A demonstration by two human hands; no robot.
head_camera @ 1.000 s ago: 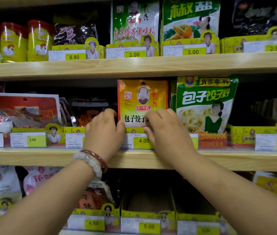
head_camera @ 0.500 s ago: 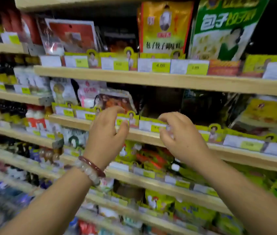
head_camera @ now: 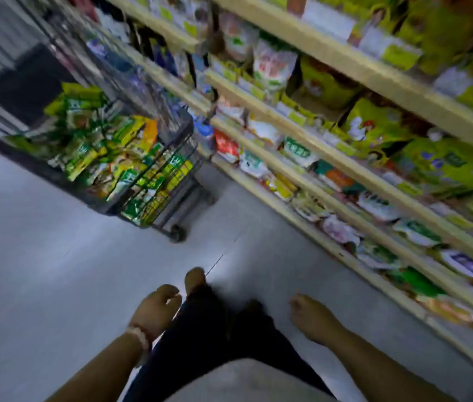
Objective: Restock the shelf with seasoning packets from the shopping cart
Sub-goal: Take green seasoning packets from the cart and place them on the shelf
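Seasoning packets [head_camera: 104,146] far from empty grip [head_camera: 157,310]

Both hands [head_camera: 157,310] [head_camera: 313,317] dropped from shelf [head_camera: 302,123], empty.

I'm looking down a shop aisle, and the whole view is tilted and smeared. Under me lies a smooth pale grey floor [head_camera: 41,256] with a thin dark seam running across it and a bright patch of light near the bottom middle. Along my right run long light-wood shelf boards [head_camera: 354,181], stacked in tiers and edged with small yellow-and-white price tags [head_camera: 397,55]. At far left I can make out a dark panel [head_camera: 23,82] beside pale striped surfaces, too blurred to identify.
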